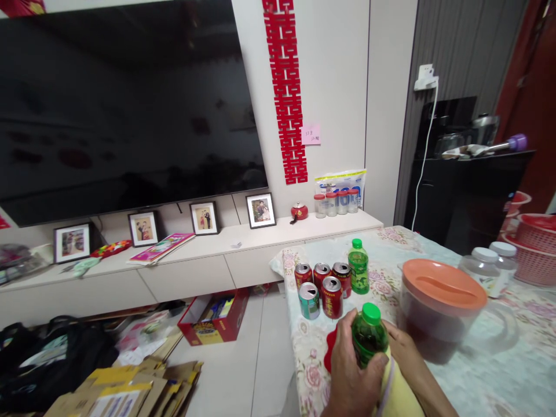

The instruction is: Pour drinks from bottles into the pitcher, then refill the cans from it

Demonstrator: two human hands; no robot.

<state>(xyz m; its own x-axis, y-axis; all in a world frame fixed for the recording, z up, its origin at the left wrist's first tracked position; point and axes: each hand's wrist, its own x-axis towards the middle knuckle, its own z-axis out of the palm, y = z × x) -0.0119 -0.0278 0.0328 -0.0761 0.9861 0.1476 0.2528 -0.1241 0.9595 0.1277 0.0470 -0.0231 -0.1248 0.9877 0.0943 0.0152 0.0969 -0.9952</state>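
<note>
My left hand (354, 370) is closed around a green plastic bottle (370, 339) with a green cap and dark contents, held upright near the table's front. My right hand (402, 344) is against the bottle's right side, its fingertips hidden behind it. A yellow cloth (402, 391) with a pale purple edge hangs between that hand and the bottle. A red item (330, 350) shows partly behind my left hand. Just beyond stand several opened drink cans, among them a red can (332, 298) and a teal can (309, 302), with a second green bottle (358, 269) beside them.
Right of my hands stands a large clear pitcher (443, 313) with an orange lid and dark liquid. Clear jars (480, 269) and pink baskets (536, 249) are farther right. Left on the floor lie flattened cardboard (125, 388) and a red box (215, 321).
</note>
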